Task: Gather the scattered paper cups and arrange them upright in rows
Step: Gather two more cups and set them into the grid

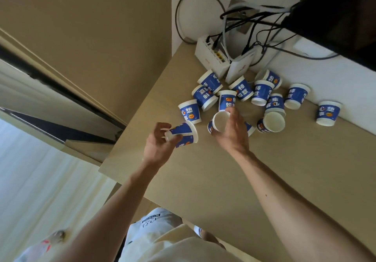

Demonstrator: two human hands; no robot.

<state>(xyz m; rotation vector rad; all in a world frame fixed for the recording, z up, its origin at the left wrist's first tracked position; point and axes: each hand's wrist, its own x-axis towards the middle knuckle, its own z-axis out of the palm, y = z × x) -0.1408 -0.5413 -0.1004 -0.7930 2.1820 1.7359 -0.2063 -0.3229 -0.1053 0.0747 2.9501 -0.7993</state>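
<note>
**Paper cups: gathering begun, no rows formed**

- Left hand: fingers curled round the base end of a blue-and-white cup, held on its side above the table near its left edge. A second cup may be nested with it; this cannot be told.
- Right hand: thumb and fingers wrapped round a second held cup, its white mouth turned toward the camera, at the near side of the cluster.
- Scattered cups: roughly a dozen in a loose cluster toward the far edge by the wall, several touching and pointing different ways, and some plainly on their sides.
- Outlying cup: apart from the rest, further right along the far edge.
- White network boxes with cables: at the far left corner, just behind the cluster.

Progress, as judged — early. Two cups are in hand, no row is visible, and nearly all remain to be collected and stood upright.
</note>
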